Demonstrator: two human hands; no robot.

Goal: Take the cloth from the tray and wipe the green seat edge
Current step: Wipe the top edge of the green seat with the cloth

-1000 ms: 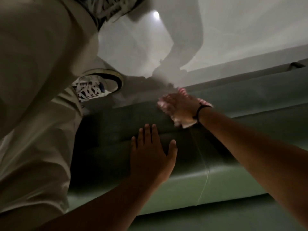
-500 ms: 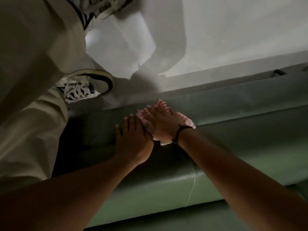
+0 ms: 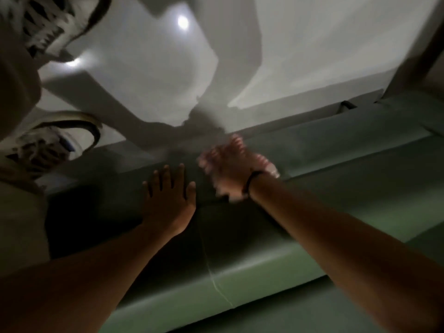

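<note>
The green seat (image 3: pixel 336 188) runs across the lower half of the view, its front edge facing the floor. My right hand (image 3: pixel 228 169), blurred by motion and with a dark band on the wrist, presses a red-and-white striped cloth (image 3: pixel 264 163) against the seat's front edge. Only strips of the cloth show around the hand. My left hand (image 3: pixel 168 200) lies flat on the green surface just left of it, fingers apart, holding nothing. No tray is in view.
A pale glossy floor (image 3: pixel 312 56) fills the top. My two patterned sneakers (image 3: pixel 48 150) and beige trouser legs (image 3: pixel 19 224) stand at the left. A seam (image 3: pixel 211 272) crosses the seat cushion. A dark gap sits at the seat's far right end (image 3: pixel 346 104).
My right hand with the cloth has slid right along the seat edge, away from my left hand. The left hand has pulled back a little and spread flat.
</note>
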